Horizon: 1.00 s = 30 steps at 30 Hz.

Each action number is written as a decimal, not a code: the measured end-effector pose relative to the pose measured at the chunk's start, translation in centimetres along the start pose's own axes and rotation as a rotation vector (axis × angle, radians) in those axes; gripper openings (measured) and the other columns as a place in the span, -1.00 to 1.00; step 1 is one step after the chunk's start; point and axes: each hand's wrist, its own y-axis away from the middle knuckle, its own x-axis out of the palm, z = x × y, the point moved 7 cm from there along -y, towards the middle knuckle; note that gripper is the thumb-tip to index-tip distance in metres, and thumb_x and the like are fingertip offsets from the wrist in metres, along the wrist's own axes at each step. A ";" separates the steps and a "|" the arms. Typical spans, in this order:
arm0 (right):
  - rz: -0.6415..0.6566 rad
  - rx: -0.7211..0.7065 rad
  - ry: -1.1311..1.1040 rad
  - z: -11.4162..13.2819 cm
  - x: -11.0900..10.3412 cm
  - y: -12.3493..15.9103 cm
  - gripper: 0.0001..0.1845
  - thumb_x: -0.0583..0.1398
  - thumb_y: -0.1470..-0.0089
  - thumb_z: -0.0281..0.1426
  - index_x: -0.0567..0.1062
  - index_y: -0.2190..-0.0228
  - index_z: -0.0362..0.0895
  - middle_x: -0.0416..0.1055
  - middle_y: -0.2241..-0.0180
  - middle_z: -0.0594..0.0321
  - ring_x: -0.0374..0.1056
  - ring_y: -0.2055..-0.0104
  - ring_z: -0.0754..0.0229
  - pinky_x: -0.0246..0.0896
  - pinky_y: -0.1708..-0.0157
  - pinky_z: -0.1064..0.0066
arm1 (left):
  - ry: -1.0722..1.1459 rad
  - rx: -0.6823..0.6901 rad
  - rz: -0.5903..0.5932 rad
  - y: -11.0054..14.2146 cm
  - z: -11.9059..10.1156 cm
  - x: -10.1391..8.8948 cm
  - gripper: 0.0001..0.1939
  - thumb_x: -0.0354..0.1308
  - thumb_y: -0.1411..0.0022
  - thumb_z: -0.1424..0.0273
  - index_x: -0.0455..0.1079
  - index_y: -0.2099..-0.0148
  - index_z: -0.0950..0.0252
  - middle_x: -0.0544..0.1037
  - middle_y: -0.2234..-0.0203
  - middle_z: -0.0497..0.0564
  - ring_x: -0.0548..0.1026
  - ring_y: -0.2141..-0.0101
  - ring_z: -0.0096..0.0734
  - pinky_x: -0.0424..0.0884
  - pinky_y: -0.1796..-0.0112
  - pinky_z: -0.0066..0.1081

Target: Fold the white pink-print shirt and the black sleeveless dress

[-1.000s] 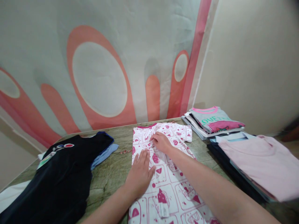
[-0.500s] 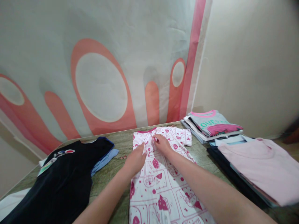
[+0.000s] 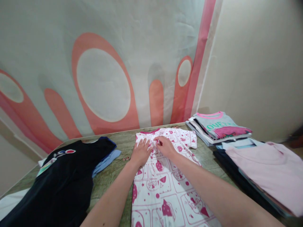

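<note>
A white short-sleeved shirt (image 3: 161, 192) with a pink print lies lengthwise before me, its pink neckline at the far end. One sleeve (image 3: 189, 138) sticks out to the right; on the left the edge runs straight with no sleeve showing. My left hand (image 3: 141, 152) rests flat on the upper left part of the shirt, fingers spread. Just right of it, my right hand (image 3: 166, 147) has its fingers curled and pinched on the cloth below the neckline, where the fabric is slightly gathered. The fingertips are partly hidden.
On the wooden-patterned table (image 3: 106, 176), a black shirt (image 3: 63, 176) lies at left over a light blue garment (image 3: 106, 162). Two stacks stand at right: one topped by a grey shirt (image 3: 213, 121) with pink trim, one by a pale pink shirt (image 3: 265, 167). A printed wall sheet (image 3: 139, 41) hangs behind.
My left hand has gone from a narrow, sideways pose to lying flat with spread fingers on the shirt. My right hand stays at about the same spot. The view has shifted slightly.
</note>
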 end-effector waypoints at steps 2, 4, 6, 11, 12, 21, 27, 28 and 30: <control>-0.009 0.007 0.002 -0.1 0.1 0.1 -0.63 0.09 0.07 -0.57 0.49 0.21 -0.06 0.43 0.23 0.27 0.32 0.32 0.23 0.23 0.19 0.38 | -0.001 -0.002 0.015 -0.1 -0.1 -0.1 -0.38 -0.36 -0.38 0.02 -0.02 -0.37 0.14 -0.01 -0.34 0.09 -0.08 -0.31 -0.07 -0.10 -0.20 0.04; -0.008 0.014 0.001 -0.2 0.3 0.2 -0.62 0.09 0.07 -0.57 0.48 0.19 -0.07 0.43 0.21 0.25 0.33 0.29 0.22 0.23 0.19 0.38 | -0.004 -0.005 0.032 -0.1 -0.1 -0.1 -0.38 -0.36 -0.38 0.01 -0.02 -0.37 0.13 -0.01 -0.34 0.09 -0.08 -0.31 -0.07 -0.10 -0.20 0.05; 0.005 0.017 0.004 -0.3 0.5 0.2 -0.61 0.10 0.07 -0.57 0.48 0.18 -0.07 0.43 0.19 0.24 0.34 0.23 0.20 0.23 0.16 0.36 | -0.007 -0.005 0.040 -0.1 -0.1 -0.1 -0.38 -0.36 -0.38 0.01 -0.02 -0.37 0.13 -0.02 -0.34 0.09 -0.08 -0.31 -0.07 -0.11 -0.20 0.05; 0.044 0.044 -0.008 0.1 0.7 0.4 -0.60 0.11 0.06 -0.56 0.48 0.15 -0.07 0.45 0.13 0.24 0.35 0.10 0.17 0.19 0.02 0.31 | 0.002 -0.008 0.024 0.0 -0.1 -0.3 -0.36 -0.37 -0.37 0.00 0.00 -0.36 0.15 -0.02 -0.34 0.09 -0.08 -0.31 -0.08 -0.10 -0.20 0.04; 0.054 0.067 -0.022 0.2 0.7 0.4 -0.60 0.12 0.06 -0.55 0.48 0.14 -0.07 0.45 0.11 0.24 0.34 0.08 0.16 0.18 0.00 0.31 | 0.004 -0.007 0.020 0.0 -0.1 -0.3 -0.36 -0.37 -0.37 0.00 0.00 -0.36 0.16 -0.01 -0.34 0.09 -0.08 -0.31 -0.08 -0.10 -0.20 0.03; 0.099 0.350 -0.081 -0.8 0.8 0.4 -0.45 0.24 0.21 -0.55 0.45 0.08 -0.19 0.51 0.28 0.20 0.41 0.39 0.19 0.31 0.27 0.33 | 0.001 -0.013 0.026 -0.1 0.0 -0.1 -0.32 -0.40 -0.36 -0.03 -0.05 -0.38 0.17 -0.06 -0.35 0.03 -0.11 -0.32 -0.08 -0.12 -0.21 0.02; 0.115 0.437 -0.137 -1.9 1.0 0.7 -0.49 0.17 0.11 -0.51 0.44 0.04 -0.15 0.44 0.55 0.36 0.33 0.61 0.25 0.26 0.49 0.42 | 0.005 -0.005 0.029 0.0 -0.1 -0.2 -0.33 -0.39 -0.35 -0.04 -0.03 -0.38 0.12 -0.05 -0.35 0.00 -0.12 -0.32 -0.08 -0.14 -0.21 0.02; 0.094 0.422 -0.142 -2.0 0.9 0.5 -0.50 0.15 0.09 -0.51 0.44 0.04 -0.13 0.48 0.46 0.32 0.38 0.53 0.24 0.30 0.42 0.40 | 0.009 -0.004 0.027 0.0 -0.1 -0.3 -0.33 -0.39 -0.35 -0.05 -0.03 -0.37 0.11 -0.04 -0.35 0.00 -0.12 -0.32 -0.08 -0.14 -0.21 0.02; 0.041 0.386 -0.147 -2.0 0.6 0.2 -0.52 0.14 0.07 -0.50 0.46 0.05 -0.10 0.51 0.21 0.22 0.44 0.26 0.19 0.31 0.18 0.35 | 0.018 0.001 0.024 0.1 -0.2 -0.3 -0.32 -0.39 -0.35 -0.06 -0.03 -0.37 0.11 -0.03 -0.35 0.01 -0.12 -0.32 -0.09 -0.15 -0.21 0.01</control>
